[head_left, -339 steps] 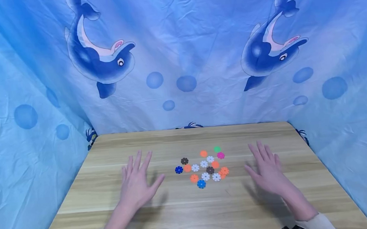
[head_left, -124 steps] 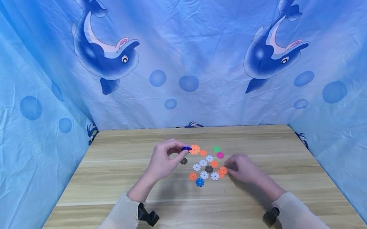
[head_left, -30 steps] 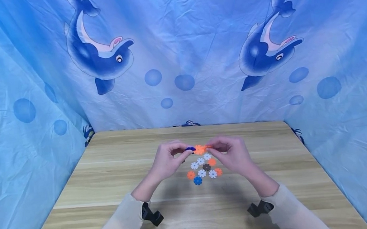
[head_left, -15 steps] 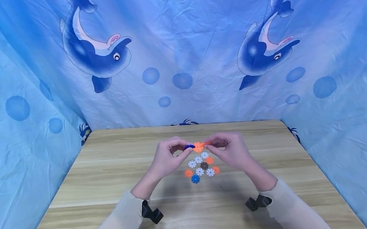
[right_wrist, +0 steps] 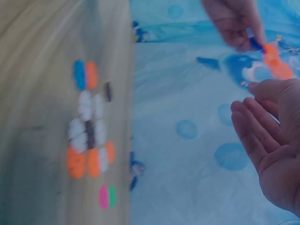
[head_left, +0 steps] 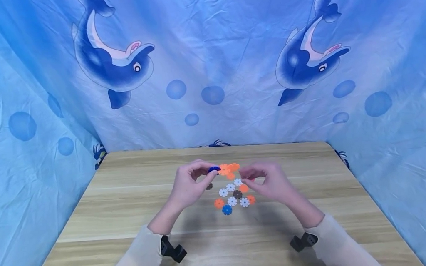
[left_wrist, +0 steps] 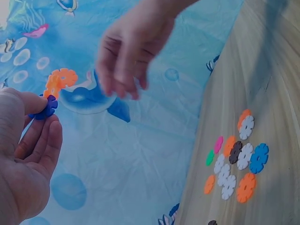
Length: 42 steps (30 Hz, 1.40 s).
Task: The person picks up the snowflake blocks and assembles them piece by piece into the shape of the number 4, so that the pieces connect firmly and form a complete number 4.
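Observation:
My left hand (head_left: 191, 184) pinches a dark blue notched plastic disc (left_wrist: 45, 109) between thumb and fingers, raised over the table. Orange notched discs (left_wrist: 63, 77) are joined to it, forming a short chain that sticks out to the right. A little to the right of the chain is my right hand (head_left: 267, 179), its fingers loosely bent and holding nothing; the right wrist view shows a gap between those fingers and the orange end. Below both hands lie loose discs: white (head_left: 231, 201), orange (head_left: 219, 203), dark brown (head_left: 237, 194) and light blue (head_left: 227, 209).
A pink disc (left_wrist: 218, 144) and a green disc (left_wrist: 209, 158) lie side by side at the group's far right. Another dark brown disc (head_left: 209, 186) sits below the left fingers. The wooden table (head_left: 130, 223) is bordered by blue dolphin-print curtains (head_left: 228, 44).
Half a second ago my right hand pinched the orange end of the chain. It has let go and moved slightly right, while my left hand has shifted a little left with the chain.

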Available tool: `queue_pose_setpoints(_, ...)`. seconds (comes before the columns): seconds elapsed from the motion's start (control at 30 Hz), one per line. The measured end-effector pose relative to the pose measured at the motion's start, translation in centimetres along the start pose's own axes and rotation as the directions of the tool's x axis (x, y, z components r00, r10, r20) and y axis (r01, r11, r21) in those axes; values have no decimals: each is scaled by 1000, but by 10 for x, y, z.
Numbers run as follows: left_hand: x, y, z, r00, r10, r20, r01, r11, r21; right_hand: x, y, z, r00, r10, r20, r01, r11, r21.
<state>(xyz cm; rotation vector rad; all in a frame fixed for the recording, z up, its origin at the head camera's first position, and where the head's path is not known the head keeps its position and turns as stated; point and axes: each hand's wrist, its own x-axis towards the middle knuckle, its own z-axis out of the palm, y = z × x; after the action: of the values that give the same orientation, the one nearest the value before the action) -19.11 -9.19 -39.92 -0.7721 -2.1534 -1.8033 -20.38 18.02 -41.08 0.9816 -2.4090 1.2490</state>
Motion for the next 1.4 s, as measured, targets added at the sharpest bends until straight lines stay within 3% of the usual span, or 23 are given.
queue_pose_setpoints(0.2,-1,0,-1,1000,17,1,-17,1000,2,-10,22,12,990,82,112,-75,995,-61)
queue_pose_setpoints(0.37,-2,0,-2,999,33,2,-33,999,9,-15,33,21,966,163,200,-142,983,-116)
queue_pose_setpoints(0.47,-2,0,-2,999,31,6,-31,1000,2,-19,40,26,955,171,244,-144,982,-122)
queue_pose_setpoints(0.6,-3,0,-2,999,33,11,-33,999,3,-24,49,34,945,174,277,-145,982,-122)
queue_pose_setpoints(1.03,-3,3,0,999,35,24,-35,999,0,-35,59,47,892,294,342,-210,942,-263)
queue_pose_setpoints(1.4,-3,3,0,998,37,46,-37,999,0,-37,60,53,912,241,331,-139,943,-302)
